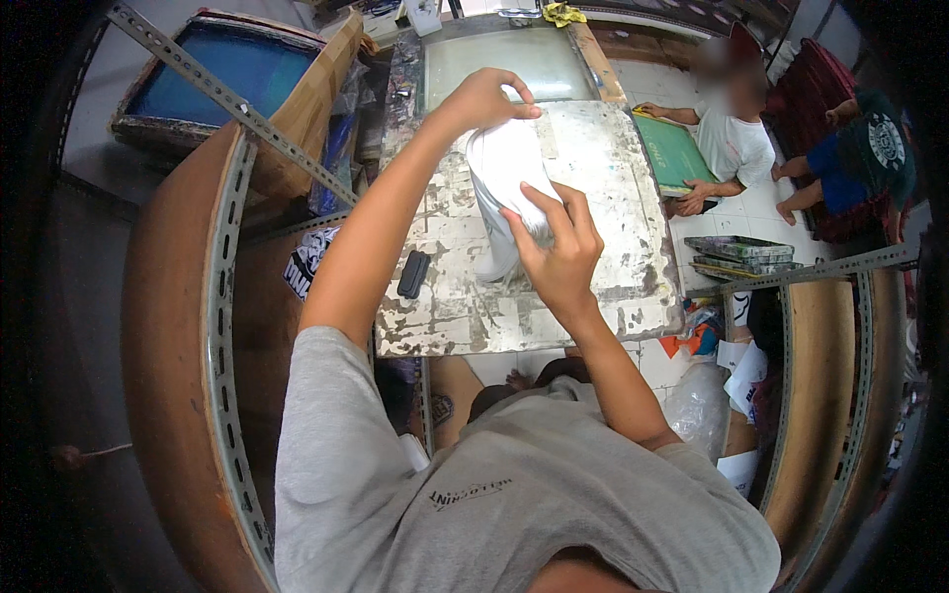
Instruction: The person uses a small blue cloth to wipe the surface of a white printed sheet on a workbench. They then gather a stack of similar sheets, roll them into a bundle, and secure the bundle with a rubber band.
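Note:
A white, folded, layered bundle (pixel 509 163) stands over the worktable in front of me; I cannot tell whether it is cloth or paper. At its upper edge my left hand (pixel 484 104) is bent over, thumb and fingertips pinched together. My right hand (pixel 561 242) grips the bundle's lower right side, thumb on the near face and fingers bent along the edge. Beneath both hands lies the paint-stained tabletop (pixel 593 287). A small black oblong object (pixel 413 275) rests on it, left of the bundle.
Beyond the worktable is a framed glass panel (pixel 504 61). Metal shelf posts (pixel 222 296) flank me. A blue screen frame (pixel 227 74) leans at the far left. On the right, a seated person (pixel 736 138) holds a green framed screen (pixel 677 153); another person (pixel 855 158) sits farther right.

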{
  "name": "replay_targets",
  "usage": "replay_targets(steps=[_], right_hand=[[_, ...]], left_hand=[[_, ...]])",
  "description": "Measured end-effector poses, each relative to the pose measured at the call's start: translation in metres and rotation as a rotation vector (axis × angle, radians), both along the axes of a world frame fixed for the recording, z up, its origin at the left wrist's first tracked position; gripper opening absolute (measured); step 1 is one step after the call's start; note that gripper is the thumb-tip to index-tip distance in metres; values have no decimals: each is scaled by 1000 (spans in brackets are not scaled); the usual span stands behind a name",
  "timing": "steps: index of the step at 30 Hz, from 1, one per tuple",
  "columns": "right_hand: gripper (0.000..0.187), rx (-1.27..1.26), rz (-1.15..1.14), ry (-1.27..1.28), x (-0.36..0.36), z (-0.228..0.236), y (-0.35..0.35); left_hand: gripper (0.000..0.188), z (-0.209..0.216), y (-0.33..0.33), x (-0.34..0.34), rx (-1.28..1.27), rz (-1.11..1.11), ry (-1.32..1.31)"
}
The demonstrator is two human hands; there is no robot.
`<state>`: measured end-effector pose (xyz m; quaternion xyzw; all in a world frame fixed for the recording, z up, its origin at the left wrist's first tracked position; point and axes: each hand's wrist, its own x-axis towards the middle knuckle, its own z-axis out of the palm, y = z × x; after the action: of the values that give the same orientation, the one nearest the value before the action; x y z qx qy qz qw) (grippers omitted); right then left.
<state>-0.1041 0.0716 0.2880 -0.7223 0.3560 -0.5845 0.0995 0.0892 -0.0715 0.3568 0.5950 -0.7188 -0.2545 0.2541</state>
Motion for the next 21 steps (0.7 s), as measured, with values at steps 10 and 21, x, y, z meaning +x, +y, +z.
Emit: replay_targets(steps=[10, 21], right_hand=[[36, 75, -36, 32, -5, 2, -5], [32, -33, -63, 78, 4, 5, -9]], left_hand=[[27, -37, 60, 61, 590, 172, 1040], [23, -135, 69, 55, 528, 388, 1235]])
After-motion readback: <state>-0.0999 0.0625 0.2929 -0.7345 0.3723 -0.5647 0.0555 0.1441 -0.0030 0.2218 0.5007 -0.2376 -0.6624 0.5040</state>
